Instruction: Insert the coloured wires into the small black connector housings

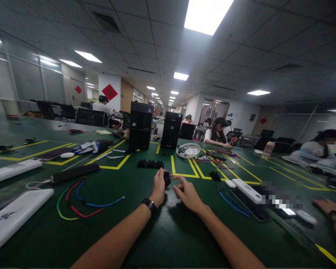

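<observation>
My left hand [158,188], with a dark watch at its wrist, is closed around a small black block-shaped part [167,179]. Close against the right side of that part is my right hand [186,190], its thumb and index finger nearly together. Something thin seems to sit at those fingertips, too small to name. Just beyond my hands lies a row of similar black parts [150,163]. Curved blue [100,205], red [82,213] and green wires [59,207] lie to the left. More blue wires [233,203] lie to the right.
Two black computer towers [140,127] stand ahead, beside a white basket [188,150] and a pile of coloured wires [218,157]. White power banks [21,216] lie left, another [246,191] right. A co-worker's hand [329,205] rests at the right edge. Other people sit farther off.
</observation>
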{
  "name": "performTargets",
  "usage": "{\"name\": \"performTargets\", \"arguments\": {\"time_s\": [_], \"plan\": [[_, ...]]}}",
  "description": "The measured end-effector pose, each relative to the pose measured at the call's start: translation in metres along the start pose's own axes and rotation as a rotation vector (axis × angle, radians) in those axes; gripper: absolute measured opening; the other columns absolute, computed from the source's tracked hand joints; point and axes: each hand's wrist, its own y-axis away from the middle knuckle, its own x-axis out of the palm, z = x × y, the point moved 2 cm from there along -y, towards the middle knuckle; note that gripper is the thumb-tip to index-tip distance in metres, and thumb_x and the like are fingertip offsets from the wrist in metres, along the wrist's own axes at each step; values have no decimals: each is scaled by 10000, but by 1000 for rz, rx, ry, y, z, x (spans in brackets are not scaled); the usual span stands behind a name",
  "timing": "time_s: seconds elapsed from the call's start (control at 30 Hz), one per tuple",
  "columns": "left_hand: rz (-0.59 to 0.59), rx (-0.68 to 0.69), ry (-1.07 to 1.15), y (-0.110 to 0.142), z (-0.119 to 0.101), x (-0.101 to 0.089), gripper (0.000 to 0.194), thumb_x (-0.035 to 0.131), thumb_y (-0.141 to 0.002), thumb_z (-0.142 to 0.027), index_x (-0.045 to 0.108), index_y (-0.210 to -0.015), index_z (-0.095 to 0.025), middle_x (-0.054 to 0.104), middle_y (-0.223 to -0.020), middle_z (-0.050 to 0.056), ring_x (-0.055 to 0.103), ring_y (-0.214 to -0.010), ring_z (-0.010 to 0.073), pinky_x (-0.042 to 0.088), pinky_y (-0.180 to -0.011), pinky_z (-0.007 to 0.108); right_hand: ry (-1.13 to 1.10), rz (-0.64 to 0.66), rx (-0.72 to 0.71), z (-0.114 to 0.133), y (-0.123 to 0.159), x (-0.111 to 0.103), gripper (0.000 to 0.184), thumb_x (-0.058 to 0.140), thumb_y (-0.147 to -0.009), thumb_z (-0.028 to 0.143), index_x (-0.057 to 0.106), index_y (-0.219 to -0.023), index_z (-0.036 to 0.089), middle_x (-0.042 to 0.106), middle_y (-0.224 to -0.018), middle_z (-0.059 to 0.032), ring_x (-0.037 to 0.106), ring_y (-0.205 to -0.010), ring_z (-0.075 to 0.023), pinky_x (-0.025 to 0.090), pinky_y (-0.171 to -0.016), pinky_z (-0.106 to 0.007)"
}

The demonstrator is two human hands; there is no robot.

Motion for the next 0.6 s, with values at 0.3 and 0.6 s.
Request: {"name": "performTargets", "arguments": {"time_s": [0.3, 0.6], "plan": [[-65, 133, -158, -1, -2, -5, 158, 430, -797, -310, 516, -831, -182, 534, -546, -30, 513, -452, 111, 397, -463, 213, 212, 48, -14, 3, -1, 8, 317, 414, -914, 268, 660, -729, 194, 653, -680, -12, 591, -656, -148, 369, -623, -223], [-112, 82, -5, -10, -3, 1, 171, 399, -776, -262, 466, -921, -199, 549, -569, -25, 524, -439, 125, 410, -462, 228, 277, -43, -12, 8, -1, 11, 337, 350, -949, 261, 649, -808, 191, 687, -746, -43, 635, -699, -161, 379, -640, -228]]}}
